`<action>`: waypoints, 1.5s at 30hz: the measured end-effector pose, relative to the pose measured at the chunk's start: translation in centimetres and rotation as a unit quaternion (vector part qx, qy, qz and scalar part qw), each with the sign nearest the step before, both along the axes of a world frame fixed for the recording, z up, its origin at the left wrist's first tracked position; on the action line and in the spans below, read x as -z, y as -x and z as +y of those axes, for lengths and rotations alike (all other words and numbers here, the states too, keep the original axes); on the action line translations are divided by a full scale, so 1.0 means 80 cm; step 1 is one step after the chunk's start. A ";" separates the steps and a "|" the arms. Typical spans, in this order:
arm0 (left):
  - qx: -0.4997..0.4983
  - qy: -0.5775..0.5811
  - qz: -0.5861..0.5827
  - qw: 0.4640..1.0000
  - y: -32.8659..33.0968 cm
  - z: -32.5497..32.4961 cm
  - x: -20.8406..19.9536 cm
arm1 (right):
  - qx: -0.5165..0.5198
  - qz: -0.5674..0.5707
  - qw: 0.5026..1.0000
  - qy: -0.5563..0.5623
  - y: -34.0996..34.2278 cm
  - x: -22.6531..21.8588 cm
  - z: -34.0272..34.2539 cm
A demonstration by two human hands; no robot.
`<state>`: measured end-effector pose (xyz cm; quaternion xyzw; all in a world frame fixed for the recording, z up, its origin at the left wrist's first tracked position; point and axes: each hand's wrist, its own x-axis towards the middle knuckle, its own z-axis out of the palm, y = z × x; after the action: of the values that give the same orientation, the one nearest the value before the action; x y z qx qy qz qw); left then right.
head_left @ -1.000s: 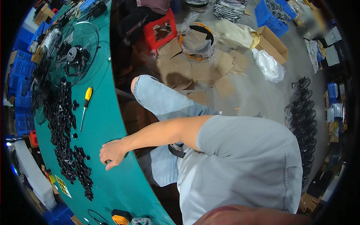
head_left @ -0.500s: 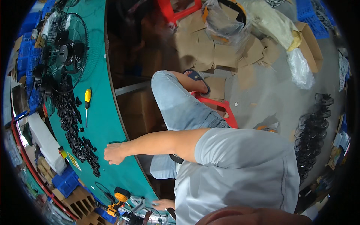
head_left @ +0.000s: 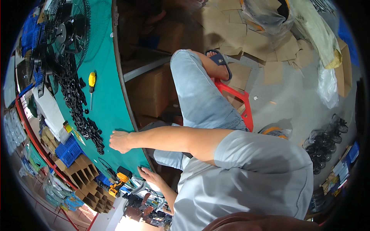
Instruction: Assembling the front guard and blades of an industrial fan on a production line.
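Observation:
My right hand [head_left: 121,141] rests on the green tabletop [head_left: 111,96], its fingers curled under. Whatever they may hold is hidden. Just left of it ends a long heap of small black parts [head_left: 79,104]. Below it in the picture, my left hand [head_left: 152,178] is at the table's edge with fingers stretched out, and I see nothing gripped in it. A yellow-handled screwdriver [head_left: 92,80] lies beside the heap. Near my left hand is a yellow and black cordless drill [head_left: 119,184] on the table.
A black wire fan guard with a motor [head_left: 66,34] stands at the table's far end. Cardboard dividers [head_left: 83,175] and a blue crate [head_left: 70,152] sit beyond the table. A red stool [head_left: 243,101], flattened cardboard [head_left: 227,34] and stacked black parts [head_left: 325,144] are on the floor side.
My left hand has risen beside the table edge and shows more fully. My right hand stays curled on the tabletop near the heap's end. The whole view has shifted slightly.

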<state>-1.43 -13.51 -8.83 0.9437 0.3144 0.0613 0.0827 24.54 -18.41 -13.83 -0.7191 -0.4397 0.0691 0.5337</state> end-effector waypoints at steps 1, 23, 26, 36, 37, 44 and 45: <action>0.000 0.004 -0.004 1.000 0.004 0.009 0.007 | 0.004 0.000 1.000 0.010 -0.003 0.000 -0.005; 0.204 -0.084 -0.060 0.973 -0.031 0.026 -0.018 | -0.024 0.037 0.998 -0.041 0.002 -0.007 -0.030; 0.168 -0.058 -0.056 0.982 -0.039 0.021 -0.024 | -0.020 0.052 0.998 -0.035 0.007 -0.006 -0.032; 0.145 -0.008 -0.037 0.989 -0.065 0.042 -0.040 | -0.050 -0.019 0.997 0.058 0.005 -0.025 -0.038; 0.146 -0.005 -0.028 0.989 -0.068 0.043 -0.045 | -0.070 -0.022 0.994 0.083 0.004 -0.029 -0.035; 0.096 0.013 0.082 0.992 -0.059 0.059 -0.064 | -0.071 -0.031 0.992 0.101 0.009 -0.033 -0.020; 0.151 -0.094 0.018 0.984 -0.071 0.070 -0.062 | -0.077 -0.049 0.987 0.131 0.011 -0.037 -0.019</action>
<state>4.25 -7.94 -3.84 0.9849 0.1625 0.0603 -0.0038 23.63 -19.92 -10.86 -0.7497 -0.5062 0.1315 0.4056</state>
